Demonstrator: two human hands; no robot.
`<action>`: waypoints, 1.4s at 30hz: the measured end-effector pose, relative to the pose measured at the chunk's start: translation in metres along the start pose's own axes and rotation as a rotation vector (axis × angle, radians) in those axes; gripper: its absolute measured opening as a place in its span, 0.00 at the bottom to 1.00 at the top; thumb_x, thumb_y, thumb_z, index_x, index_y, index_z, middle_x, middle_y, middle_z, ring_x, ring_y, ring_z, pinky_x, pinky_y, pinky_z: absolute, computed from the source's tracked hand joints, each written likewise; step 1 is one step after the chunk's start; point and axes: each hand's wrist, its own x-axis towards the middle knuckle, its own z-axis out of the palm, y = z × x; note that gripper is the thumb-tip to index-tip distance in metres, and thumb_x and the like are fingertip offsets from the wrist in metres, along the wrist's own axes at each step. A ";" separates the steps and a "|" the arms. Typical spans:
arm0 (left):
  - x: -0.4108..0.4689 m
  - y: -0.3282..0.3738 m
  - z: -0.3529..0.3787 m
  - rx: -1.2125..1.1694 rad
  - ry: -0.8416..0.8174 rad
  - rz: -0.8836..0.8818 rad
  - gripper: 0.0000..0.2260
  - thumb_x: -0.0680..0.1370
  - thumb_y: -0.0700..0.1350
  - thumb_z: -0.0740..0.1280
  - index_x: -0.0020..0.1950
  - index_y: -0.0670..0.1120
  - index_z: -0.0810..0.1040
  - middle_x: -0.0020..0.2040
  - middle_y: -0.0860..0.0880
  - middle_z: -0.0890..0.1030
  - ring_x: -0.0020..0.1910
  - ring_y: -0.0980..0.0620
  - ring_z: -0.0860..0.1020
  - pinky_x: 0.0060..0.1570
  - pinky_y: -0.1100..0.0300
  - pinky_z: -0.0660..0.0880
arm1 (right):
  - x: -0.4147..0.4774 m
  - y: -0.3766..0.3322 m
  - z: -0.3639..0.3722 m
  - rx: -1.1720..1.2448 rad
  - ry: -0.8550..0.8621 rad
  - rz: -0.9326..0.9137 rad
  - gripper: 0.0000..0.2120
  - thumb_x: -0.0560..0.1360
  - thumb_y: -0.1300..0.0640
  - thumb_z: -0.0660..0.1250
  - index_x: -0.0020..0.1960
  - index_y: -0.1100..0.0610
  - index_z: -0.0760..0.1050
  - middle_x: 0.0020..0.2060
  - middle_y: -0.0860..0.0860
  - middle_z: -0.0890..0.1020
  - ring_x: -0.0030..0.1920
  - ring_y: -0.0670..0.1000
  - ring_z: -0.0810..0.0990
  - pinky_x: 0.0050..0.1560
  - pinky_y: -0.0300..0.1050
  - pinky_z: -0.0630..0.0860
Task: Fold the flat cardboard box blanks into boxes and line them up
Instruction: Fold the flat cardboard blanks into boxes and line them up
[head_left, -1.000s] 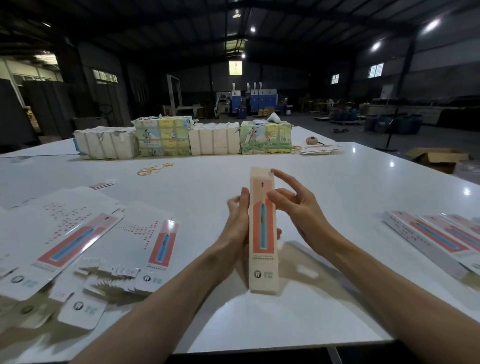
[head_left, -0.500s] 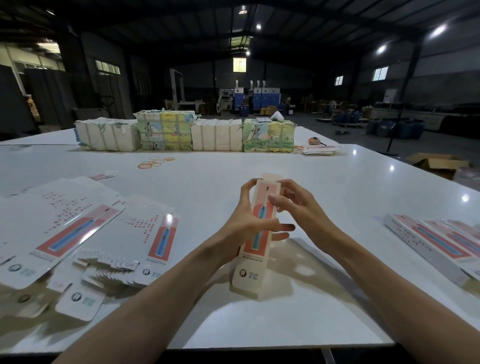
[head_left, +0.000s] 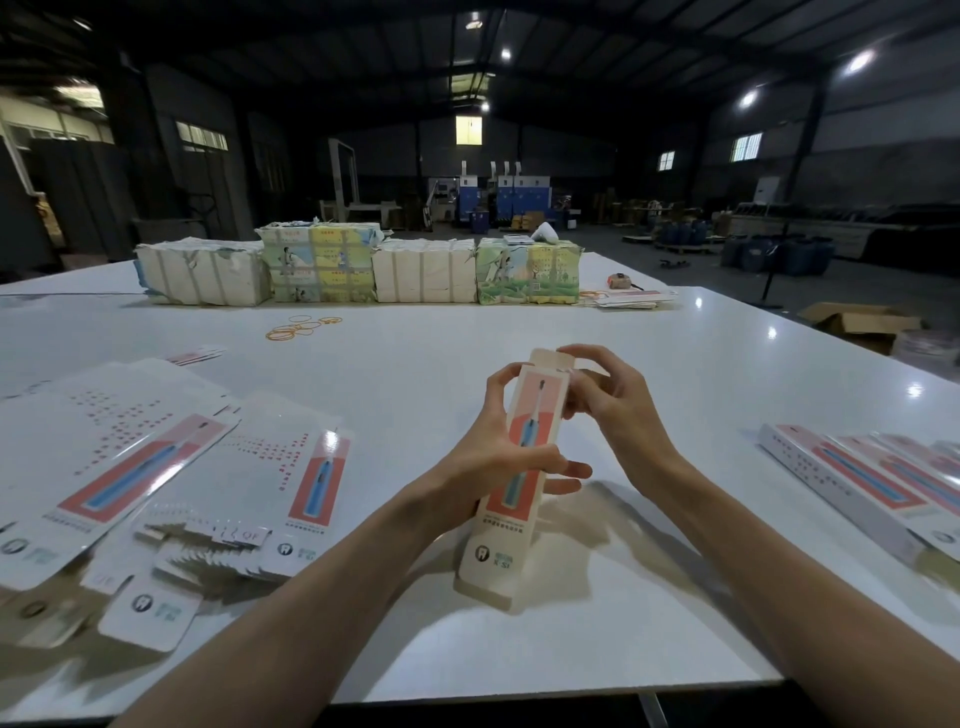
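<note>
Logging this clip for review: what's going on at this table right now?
A person holds a narrow cream cardboard box printed with a blue toothbrush, tilted over the glossy white table. The left hand grips its middle; the right hand pinches the top flap. Flat white printed blanks lie piled at left; finished boxes lie side by side at right.

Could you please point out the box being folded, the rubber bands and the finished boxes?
box being folded (head_left: 506, 525): head view, lower printed front face.
rubber bands (head_left: 283, 334): head view, one orange loop of the cluster.
finished boxes (head_left: 862, 480): head view, top face of the leftmost box.
</note>
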 end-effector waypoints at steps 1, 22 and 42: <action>0.000 0.000 -0.001 -0.002 -0.008 -0.002 0.46 0.70 0.46 0.80 0.75 0.69 0.54 0.63 0.54 0.74 0.53 0.58 0.85 0.42 0.62 0.83 | 0.000 0.000 -0.001 -0.026 -0.001 -0.036 0.09 0.85 0.60 0.63 0.64 0.57 0.77 0.51 0.54 0.87 0.48 0.53 0.88 0.46 0.45 0.85; -0.002 -0.004 -0.007 0.086 -0.062 0.059 0.48 0.71 0.42 0.81 0.73 0.73 0.52 0.63 0.50 0.75 0.53 0.51 0.87 0.44 0.55 0.85 | 0.009 -0.004 -0.009 0.329 0.000 0.225 0.07 0.78 0.57 0.74 0.53 0.60 0.85 0.47 0.57 0.88 0.50 0.60 0.88 0.45 0.52 0.86; 0.000 -0.007 -0.008 -0.024 -0.023 0.072 0.45 0.72 0.39 0.80 0.71 0.75 0.58 0.61 0.48 0.76 0.50 0.48 0.87 0.44 0.54 0.85 | 0.007 -0.005 -0.011 0.319 -0.238 0.197 0.10 0.83 0.60 0.68 0.61 0.58 0.85 0.55 0.57 0.87 0.58 0.57 0.86 0.54 0.50 0.85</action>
